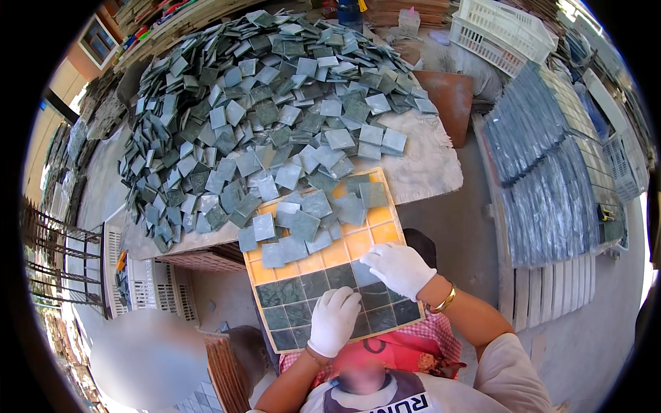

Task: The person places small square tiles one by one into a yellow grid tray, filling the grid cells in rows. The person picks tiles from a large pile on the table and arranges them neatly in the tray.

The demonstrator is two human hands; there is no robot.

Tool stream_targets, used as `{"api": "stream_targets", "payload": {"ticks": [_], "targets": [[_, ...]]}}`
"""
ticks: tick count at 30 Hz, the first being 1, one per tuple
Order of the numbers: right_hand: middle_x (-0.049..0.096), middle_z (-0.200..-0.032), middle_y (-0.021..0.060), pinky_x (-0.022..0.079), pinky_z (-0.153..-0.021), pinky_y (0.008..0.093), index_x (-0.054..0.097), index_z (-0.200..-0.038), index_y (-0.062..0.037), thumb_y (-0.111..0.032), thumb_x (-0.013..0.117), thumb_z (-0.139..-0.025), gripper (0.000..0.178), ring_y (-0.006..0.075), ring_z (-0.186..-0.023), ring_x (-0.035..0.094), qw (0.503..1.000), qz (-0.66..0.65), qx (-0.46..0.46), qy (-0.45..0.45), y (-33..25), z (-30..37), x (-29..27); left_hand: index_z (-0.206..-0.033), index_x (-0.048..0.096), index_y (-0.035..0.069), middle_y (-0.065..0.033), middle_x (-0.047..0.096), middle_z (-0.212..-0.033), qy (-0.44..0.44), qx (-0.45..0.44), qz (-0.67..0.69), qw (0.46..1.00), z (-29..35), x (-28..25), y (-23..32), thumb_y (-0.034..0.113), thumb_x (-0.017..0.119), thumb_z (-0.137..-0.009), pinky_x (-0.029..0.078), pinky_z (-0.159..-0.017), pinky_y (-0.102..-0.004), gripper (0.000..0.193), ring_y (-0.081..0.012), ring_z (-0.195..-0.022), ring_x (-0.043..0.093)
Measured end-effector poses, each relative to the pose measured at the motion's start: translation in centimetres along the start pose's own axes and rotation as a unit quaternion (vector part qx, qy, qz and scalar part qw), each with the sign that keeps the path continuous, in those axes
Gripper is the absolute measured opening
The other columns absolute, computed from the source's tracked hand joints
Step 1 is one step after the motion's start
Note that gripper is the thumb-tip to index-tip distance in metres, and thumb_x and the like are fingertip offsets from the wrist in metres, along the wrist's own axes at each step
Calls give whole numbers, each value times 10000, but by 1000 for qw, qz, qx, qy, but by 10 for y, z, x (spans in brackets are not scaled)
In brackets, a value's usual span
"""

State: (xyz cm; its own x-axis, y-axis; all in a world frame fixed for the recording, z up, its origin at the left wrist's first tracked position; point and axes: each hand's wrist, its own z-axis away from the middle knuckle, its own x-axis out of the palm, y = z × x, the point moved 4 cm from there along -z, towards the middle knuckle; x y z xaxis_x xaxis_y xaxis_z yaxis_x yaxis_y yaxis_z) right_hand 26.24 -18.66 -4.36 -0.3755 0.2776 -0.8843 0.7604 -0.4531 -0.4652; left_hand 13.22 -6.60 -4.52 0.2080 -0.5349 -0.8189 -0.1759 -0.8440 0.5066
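A shallow tray (421, 311) with an orange gridded bottom lies tilted across my lap, its far end by the table. Dark square stone tiles (275, 317) fill the compartments of its near rows. Loose grey-green tiles (304, 226) lie scattered over the far half. My right hand (403, 269), in a white glove, has its fingers closed at the edge of a paler tile (363, 274) in the tray. Lower and to the left, my gloved left hand (335, 321) rests over the filled rows with curled fingers; whatever they hold is hidden.
A large heap of square tiles (275, 103) covers most of the worktable (430, 162) ahead. To the right, wrapped stacks of tiles (547, 199) stand on a pallet (551, 292). White plastic crates (506, 31) sit far right, another crate (155, 282) at left.
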Motion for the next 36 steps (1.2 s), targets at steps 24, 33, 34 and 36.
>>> {"api": "stream_targets", "payload": {"ticks": [24,33,34,36], "targets": [[560,-1134,106,488,-873,404,553,-1178,-77,-217,694,-791,435,307,-1030,571,1000,3,-3,19,-7,-1,-30,-968,639,35,-95,623,-993,72,22,109,991,7,-4,-10,23,684,-732,488,-804,-390,240,-294,-893,593],[533,-1173,135,492,-902,411,524,-1235,-82,-172,703,-764,512,322,-1084,550,997,17,-18,-73,-2,-21,-14,-955,647,37,-101,633,-983,77,14,118,990,7,-5,-11,17,678,-739,489,-809,-385,219,-288,-887,600],[534,-1180,132,486,-902,407,537,-1225,-91,-177,705,-768,495,317,-1085,550,994,14,2,-111,-3,-16,-14,-955,647,37,-101,634,-984,77,15,117,990,7,-5,-12,16,677,-740,489,-808,-384,218,-287,-886,600],[539,-1166,129,481,-903,406,541,-1217,-94,-174,699,-777,474,316,-1070,556,997,-7,-19,-76,-4,-7,-15,-966,643,41,-96,625,-995,77,13,116,990,8,-2,-11,25,671,-750,485,-814,-386,219,-287,-894,593]]}}
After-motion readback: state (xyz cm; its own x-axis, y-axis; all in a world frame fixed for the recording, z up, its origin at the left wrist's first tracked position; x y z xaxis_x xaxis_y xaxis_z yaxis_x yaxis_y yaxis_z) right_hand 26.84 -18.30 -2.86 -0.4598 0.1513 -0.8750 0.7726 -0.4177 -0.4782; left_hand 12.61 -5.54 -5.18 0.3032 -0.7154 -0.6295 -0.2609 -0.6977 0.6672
